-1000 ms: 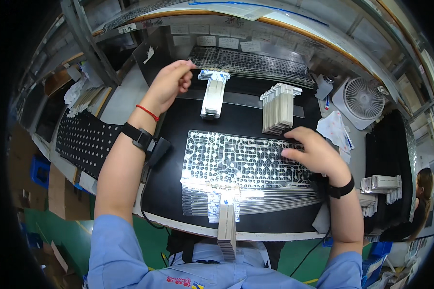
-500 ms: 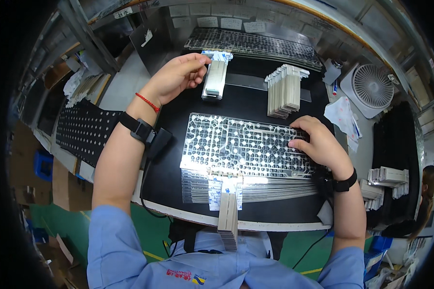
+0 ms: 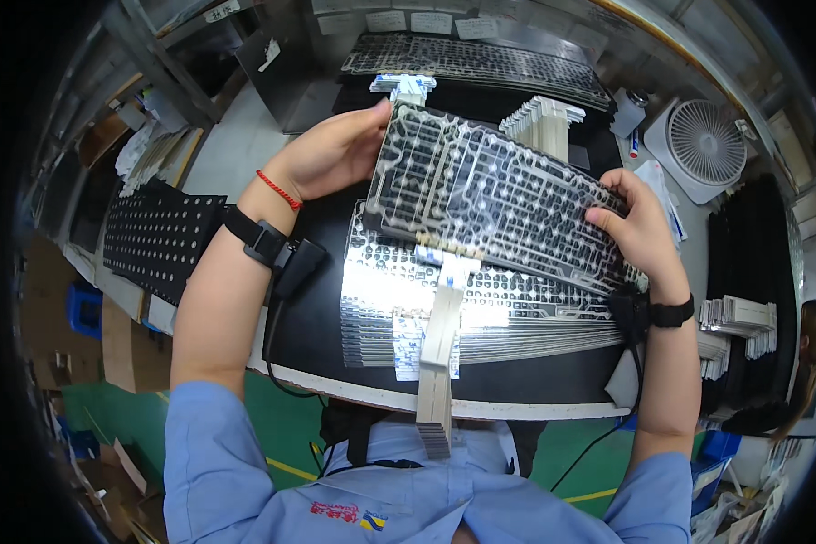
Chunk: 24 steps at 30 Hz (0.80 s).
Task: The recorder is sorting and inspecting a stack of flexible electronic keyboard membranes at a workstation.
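A clear keyboard membrane sheet [image 3: 508,199] with silvery printed traces is raised at a tilt above the bench, held at both ends. My left hand [image 3: 340,154] grips its upper left corner, fingers partly hidden behind it. My right hand [image 3: 642,231] pinches the right end between thumb and fingers. From the sheet's near edge hangs a pale flat connector tail [image 3: 442,322] with blue-and-white film at its top. Beneath lies a fanned stack of similar membrane sheets [image 3: 367,313], their tails [image 3: 433,408] bundled over the bench's front edge.
Behind the held sheet stand a bundle of pale tails [image 3: 544,127] and a blue-and-white film piece [image 3: 403,86]. More membrane sheets [image 3: 471,65] lie at the back. A white fan [image 3: 698,150] sits at right, a dotted black sheet [image 3: 159,240] at left. A cable hangs beside my left wrist.
The top membrane sheet has come up off the stack and tilted, with its tail. My left hand has closed on its corner; my right hand has risen to the right with it.
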Each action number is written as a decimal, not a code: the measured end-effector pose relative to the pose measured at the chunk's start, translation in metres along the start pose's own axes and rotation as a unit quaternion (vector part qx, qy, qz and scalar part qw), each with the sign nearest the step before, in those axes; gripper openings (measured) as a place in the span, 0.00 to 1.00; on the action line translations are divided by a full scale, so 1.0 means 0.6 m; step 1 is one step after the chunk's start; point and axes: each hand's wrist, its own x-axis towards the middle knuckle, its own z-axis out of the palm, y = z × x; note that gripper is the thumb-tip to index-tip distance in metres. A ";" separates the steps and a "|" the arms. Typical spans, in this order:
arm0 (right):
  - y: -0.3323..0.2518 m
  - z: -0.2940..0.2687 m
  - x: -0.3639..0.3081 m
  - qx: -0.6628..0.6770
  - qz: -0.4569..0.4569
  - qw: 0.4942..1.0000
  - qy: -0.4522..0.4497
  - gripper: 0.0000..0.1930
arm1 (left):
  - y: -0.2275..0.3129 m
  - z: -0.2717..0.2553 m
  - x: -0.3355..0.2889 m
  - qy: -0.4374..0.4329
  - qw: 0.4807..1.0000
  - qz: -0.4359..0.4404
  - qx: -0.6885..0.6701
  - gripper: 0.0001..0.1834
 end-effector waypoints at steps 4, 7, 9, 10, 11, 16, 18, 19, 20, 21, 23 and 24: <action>0.030 0.002 0.005 0.010 0.008 0.999 -0.033 0.17 | -0.013 0.034 0.018 -0.074 0.992 0.072 -0.066 0.26; 0.029 0.002 0.004 -0.013 0.019 0.999 -0.044 0.20 | -0.022 0.033 0.022 -0.048 0.996 0.059 -0.048 0.28; 0.031 0.006 0.004 -0.055 -0.017 0.998 -0.032 0.22 | -0.027 0.037 0.023 -0.022 0.998 0.053 -0.038 0.27; 0.034 0.007 0.005 -0.077 -0.035 0.996 -0.025 0.23 | -0.030 0.036 0.025 -0.011 0.998 0.046 -0.041 0.27; 0.037 0.006 0.006 -0.081 -0.025 0.996 -0.034 0.24 | -0.034 0.034 0.027 0.001 0.998 0.038 -0.044 0.27; 0.035 0.007 0.006 -0.070 -0.003 0.997 -0.044 0.25 | -0.033 0.036 0.024 -0.011 0.997 0.041 -0.062 0.26; 0.039 0.007 0.007 -0.063 0.006 0.997 -0.054 0.25 | -0.034 0.034 0.026 -0.011 0.998 0.042 -0.051 0.26; 0.039 0.007 0.007 -0.066 -0.006 0.997 -0.049 0.26 | -0.036 0.029 0.026 -0.008 0.998 0.036 -0.047 0.25; 0.039 0.006 0.006 -0.069 -0.019 0.996 -0.045 0.26 | -0.038 0.026 0.028 -0.004 0.999 0.030 -0.042 0.25; 0.038 0.007 0.006 -0.071 -0.032 0.996 -0.042 0.27 | -0.036 0.025 0.027 0.001 0.999 0.022 -0.034 0.24; 0.031 0.018 0.005 -0.051 -0.022 0.998 -0.032 0.28 | -0.040 0.021 0.026 -0.004 0.998 0.031 -0.047 0.24; 0.028 0.022 0.004 -0.042 -0.017 0.999 -0.024 0.29 | -0.041 0.021 0.028 -0.008 0.998 0.036 -0.053 0.24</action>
